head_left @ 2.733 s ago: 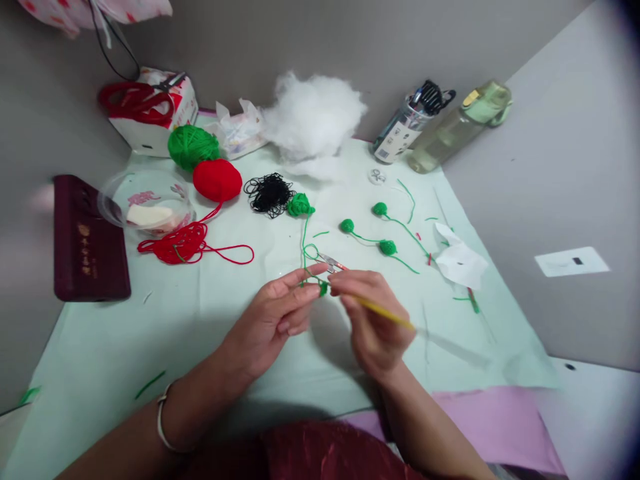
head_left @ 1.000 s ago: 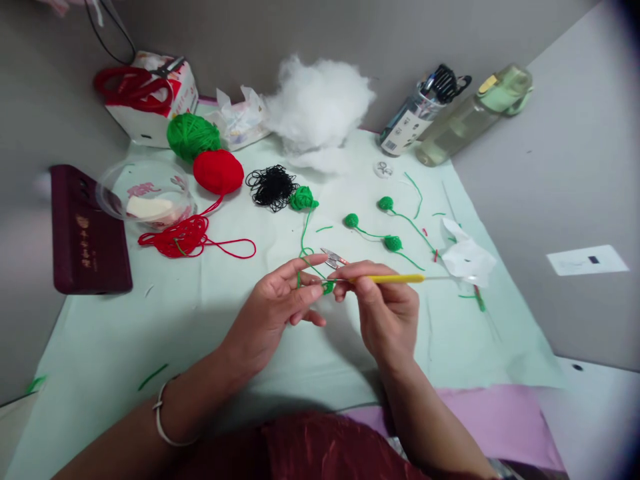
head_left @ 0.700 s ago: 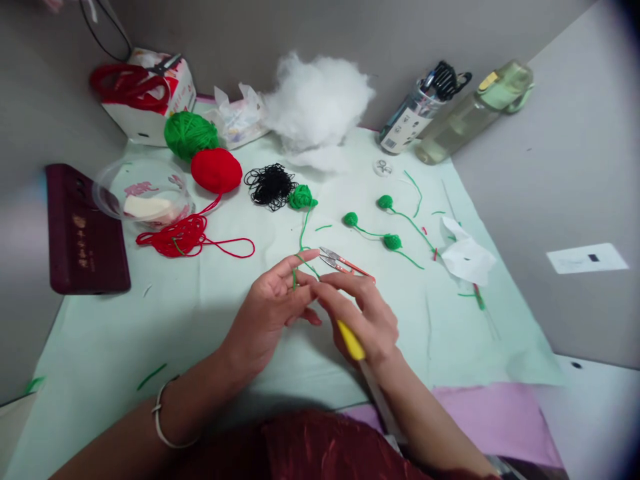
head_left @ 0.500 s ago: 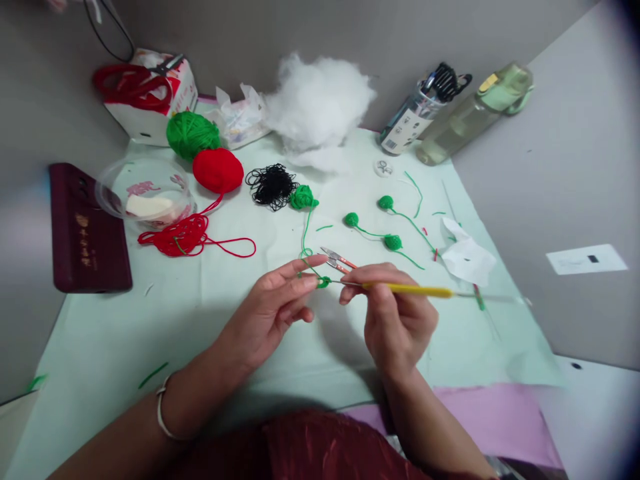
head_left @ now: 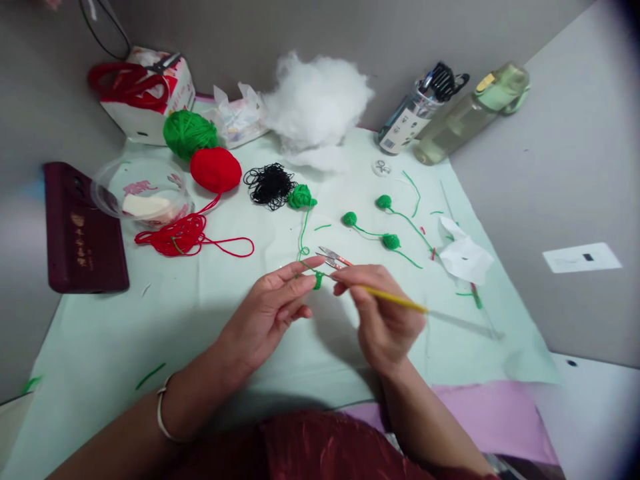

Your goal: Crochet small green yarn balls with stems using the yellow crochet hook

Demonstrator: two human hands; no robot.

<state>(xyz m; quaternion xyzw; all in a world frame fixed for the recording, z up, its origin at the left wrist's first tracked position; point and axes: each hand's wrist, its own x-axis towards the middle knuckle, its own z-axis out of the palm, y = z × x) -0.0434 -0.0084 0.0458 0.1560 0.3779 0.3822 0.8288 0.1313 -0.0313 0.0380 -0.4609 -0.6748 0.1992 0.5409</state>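
Observation:
My left hand [head_left: 273, 310] pinches a small green crochet piece [head_left: 318, 280] between thumb and fingers, and green yarn runs over its raised index finger. That strand leads back to a small green yarn ball [head_left: 301, 197]. In my right hand [head_left: 387, 317] is a crochet hook [head_left: 395, 299] with a yellow handle, held like a pencil. The hook's tip is at the green piece; whether a loop sits on it is too small to tell. Thread snips [head_left: 334, 259] with orange handles lie just beyond my hands, partly hidden by the right one.
Green crocheted balls [head_left: 391, 241] with yarn tails lie to the right, near a torn white paper [head_left: 465, 260]. Red yarn [head_left: 216, 170], black cord [head_left: 270, 185] and a clear tub [head_left: 143, 193] are at the left. White stuffing [head_left: 320, 100] and a bottle [head_left: 470, 113] stand behind.
The hook has swung so its handle end points lower, and my right hand has shifted slightly left and down. The green piece now hangs more upright at my left fingertips.

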